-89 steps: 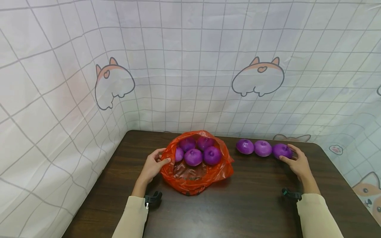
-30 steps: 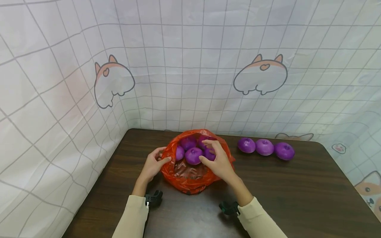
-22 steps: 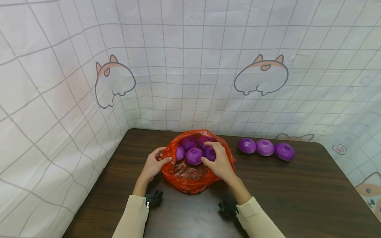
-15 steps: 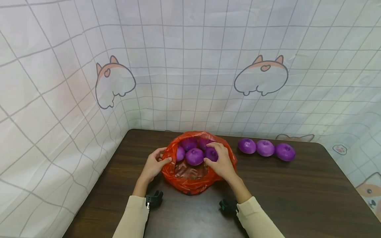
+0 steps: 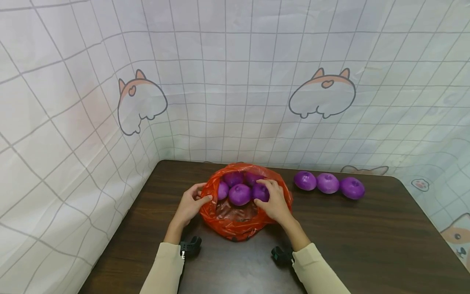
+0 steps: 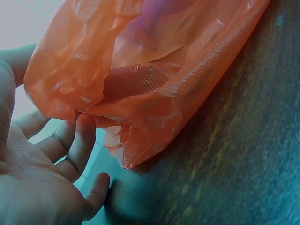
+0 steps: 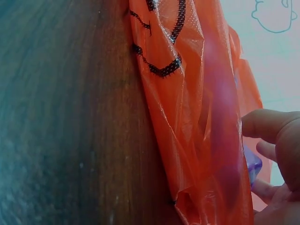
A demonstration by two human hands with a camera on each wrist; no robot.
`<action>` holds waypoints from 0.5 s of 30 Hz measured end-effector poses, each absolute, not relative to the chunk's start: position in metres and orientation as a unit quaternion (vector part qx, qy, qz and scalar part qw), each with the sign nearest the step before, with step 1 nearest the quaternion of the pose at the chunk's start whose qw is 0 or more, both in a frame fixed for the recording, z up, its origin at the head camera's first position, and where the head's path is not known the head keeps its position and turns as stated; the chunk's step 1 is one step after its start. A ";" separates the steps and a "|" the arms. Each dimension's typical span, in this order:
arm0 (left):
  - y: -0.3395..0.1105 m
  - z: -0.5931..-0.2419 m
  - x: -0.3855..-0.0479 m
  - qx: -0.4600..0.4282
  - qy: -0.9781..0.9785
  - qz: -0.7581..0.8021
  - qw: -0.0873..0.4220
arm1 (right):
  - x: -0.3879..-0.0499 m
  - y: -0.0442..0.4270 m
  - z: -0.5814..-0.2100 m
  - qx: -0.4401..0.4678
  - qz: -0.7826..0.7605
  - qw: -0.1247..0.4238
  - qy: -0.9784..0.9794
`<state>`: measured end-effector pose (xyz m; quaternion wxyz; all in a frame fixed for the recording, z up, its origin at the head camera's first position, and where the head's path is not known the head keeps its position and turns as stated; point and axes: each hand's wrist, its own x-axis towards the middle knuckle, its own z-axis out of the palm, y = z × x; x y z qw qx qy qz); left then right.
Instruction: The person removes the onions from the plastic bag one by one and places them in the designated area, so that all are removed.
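A red plastic bag (image 5: 235, 228) lies mouth-up on the table, with several purple onions inside, among them a front-middle onion (image 5: 240, 194). My left hand (image 5: 187, 207) pinches the bag's left rim, thumb at the mouth and fingers behind. In the left wrist view the orange-looking film (image 6: 79, 61) hangs over those fingers. My right hand (image 5: 275, 202) reaches in from the right, thumb and fingers curved round the front-right onion (image 5: 260, 192). The right wrist view shows a bit of purple onion (image 7: 252, 165) beside this hand, mostly behind the bag's side.
Three more purple onions stand in a row at the back right: a left one (image 5: 305, 180), a middle one (image 5: 328, 183) and a right one (image 5: 352, 188). Behind the dark wooden table (image 5: 349, 237) hangs a white gridded cloth (image 5: 235, 90).
My right hand has left the rightmost onion of the row and come over into the bag, settling round the front-right onion there. My left hand keeps its place on the rim.
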<state>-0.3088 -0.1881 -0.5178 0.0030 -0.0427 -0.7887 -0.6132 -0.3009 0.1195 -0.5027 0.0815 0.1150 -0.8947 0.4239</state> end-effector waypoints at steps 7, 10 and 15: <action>-0.186 -0.504 -0.302 -0.040 -0.792 -0.609 -0.007 | -0.298 0.120 -0.501 0.104 0.418 0.057 -0.901; -0.187 -0.512 -0.306 -0.044 -0.789 -0.613 0.005 | -0.299 0.120 -0.503 0.102 0.414 0.047 -0.903; -0.188 -0.518 -0.309 -0.040 -0.787 -0.615 0.003 | -0.301 0.122 -0.507 0.103 0.409 0.040 -0.906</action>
